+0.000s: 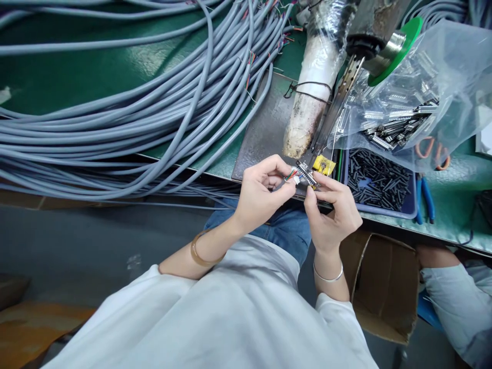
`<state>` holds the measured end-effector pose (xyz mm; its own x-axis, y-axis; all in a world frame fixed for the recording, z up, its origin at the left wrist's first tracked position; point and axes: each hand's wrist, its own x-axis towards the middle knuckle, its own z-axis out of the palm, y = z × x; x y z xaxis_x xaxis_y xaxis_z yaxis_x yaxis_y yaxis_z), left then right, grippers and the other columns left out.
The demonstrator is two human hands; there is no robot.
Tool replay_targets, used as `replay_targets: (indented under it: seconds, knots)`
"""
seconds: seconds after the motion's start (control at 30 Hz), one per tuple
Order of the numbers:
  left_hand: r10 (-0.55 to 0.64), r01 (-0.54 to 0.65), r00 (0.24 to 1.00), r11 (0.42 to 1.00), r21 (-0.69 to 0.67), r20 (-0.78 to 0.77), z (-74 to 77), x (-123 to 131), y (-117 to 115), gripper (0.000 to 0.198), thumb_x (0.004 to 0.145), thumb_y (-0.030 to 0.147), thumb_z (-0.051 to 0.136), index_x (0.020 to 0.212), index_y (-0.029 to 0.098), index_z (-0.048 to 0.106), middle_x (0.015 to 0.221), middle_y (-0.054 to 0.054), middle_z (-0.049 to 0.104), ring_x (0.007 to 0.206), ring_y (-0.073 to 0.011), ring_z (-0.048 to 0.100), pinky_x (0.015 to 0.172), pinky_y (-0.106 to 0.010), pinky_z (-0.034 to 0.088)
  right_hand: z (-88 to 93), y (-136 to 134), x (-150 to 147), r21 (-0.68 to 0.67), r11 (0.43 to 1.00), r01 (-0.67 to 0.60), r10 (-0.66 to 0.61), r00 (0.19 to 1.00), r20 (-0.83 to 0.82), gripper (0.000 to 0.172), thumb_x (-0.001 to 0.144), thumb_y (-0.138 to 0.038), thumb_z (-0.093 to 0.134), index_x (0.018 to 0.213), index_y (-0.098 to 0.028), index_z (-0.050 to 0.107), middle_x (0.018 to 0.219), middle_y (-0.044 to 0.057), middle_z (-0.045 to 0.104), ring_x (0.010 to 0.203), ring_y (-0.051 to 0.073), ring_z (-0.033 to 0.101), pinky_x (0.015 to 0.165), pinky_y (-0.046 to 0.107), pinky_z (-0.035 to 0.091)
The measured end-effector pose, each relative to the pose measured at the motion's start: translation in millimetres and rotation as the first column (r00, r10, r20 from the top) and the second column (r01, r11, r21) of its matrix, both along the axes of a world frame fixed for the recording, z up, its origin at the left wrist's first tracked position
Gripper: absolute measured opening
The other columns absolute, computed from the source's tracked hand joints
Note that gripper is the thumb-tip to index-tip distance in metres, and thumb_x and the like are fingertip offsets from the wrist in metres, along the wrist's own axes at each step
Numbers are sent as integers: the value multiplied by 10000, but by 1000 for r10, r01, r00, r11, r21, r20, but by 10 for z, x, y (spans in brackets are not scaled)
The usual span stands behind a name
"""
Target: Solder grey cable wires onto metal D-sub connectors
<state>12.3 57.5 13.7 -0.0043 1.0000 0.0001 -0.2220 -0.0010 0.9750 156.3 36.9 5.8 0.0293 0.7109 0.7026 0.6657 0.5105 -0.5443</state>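
Observation:
My left hand (263,190) pinches a short bunch of coloured wires (291,175), red, green and white among them, between thumb and index finger. A metal multi-pin connector (306,173) sits between the thumb and fingertips of my right hand (333,209). The wire ends are right beside the connector's pins; whether any are joined to it I cannot tell. Just above the connector, a soldering iron (333,115) points down at it, fixed from above. A yellow piece (324,165) lies behind the connector, close to my right fingertips.
Grey cables (154,120) cover the bench's left. A plastic-wrapped tube (307,107) hangs beside the iron, with a solder spool (395,51) above. At right are a bag of connectors (400,118), a bin of black sleeves (376,179) and blue-handled pliers (425,200). Another person's arm (438,259) shows.

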Motion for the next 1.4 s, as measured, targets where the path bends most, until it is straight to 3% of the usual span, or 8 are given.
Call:
replay_targets:
  seconds: [0.63,0.83,1.1,1.23,1.33,1.4]
  knots:
    - [-6,15,994,996,84,-112,66,-43,31,77,805,187,707,770,156,646,765,3,656,532,-46,533,463,-147,436,100,64,-23,-15,1000,7,-8,999,-39,149,847,-110,749,877,-245,697,1018,9,787,911,186,768,786,350,654]
    - [-41,50,991,996,70,-127,61,-75,31,102,803,208,712,763,154,635,776,-6,662,525,-47,533,458,-152,442,54,19,-8,19,1000,-5,4,999,38,145,847,-136,752,896,-253,681,1087,24,783,933,184,773,804,335,664]
    - [-109,114,985,993,33,-135,-18,-90,-24,89,814,196,706,784,146,640,722,9,615,520,-41,507,465,-147,426,18,-60,29,88,995,39,-52,986,157,174,841,-115,756,881,-248,652,1024,19,804,881,158,780,779,270,644]
    - [-154,159,981,987,34,-115,27,-131,-95,154,763,103,707,910,139,674,779,8,651,596,-45,574,555,-132,486,76,-99,41,-27,999,47,-46,997,63,126,864,-126,730,863,-232,662,981,10,801,892,161,778,805,289,641]
    - [-260,261,965,964,-46,30,42,-175,-166,246,787,105,700,1026,143,655,806,-1,696,631,-71,671,606,-146,546,151,-168,47,-105,991,79,-92,987,-129,53,929,-173,660,895,-214,663,882,9,785,751,154,769,611,260,606]
    - [-307,317,945,945,-75,116,38,-194,-211,273,818,121,704,1084,151,646,821,-5,720,686,-96,732,675,-163,586,229,-249,55,-1,988,152,-148,957,-248,164,970,-226,613,811,-208,649,663,-25,692,496,116,653,429,237,475]
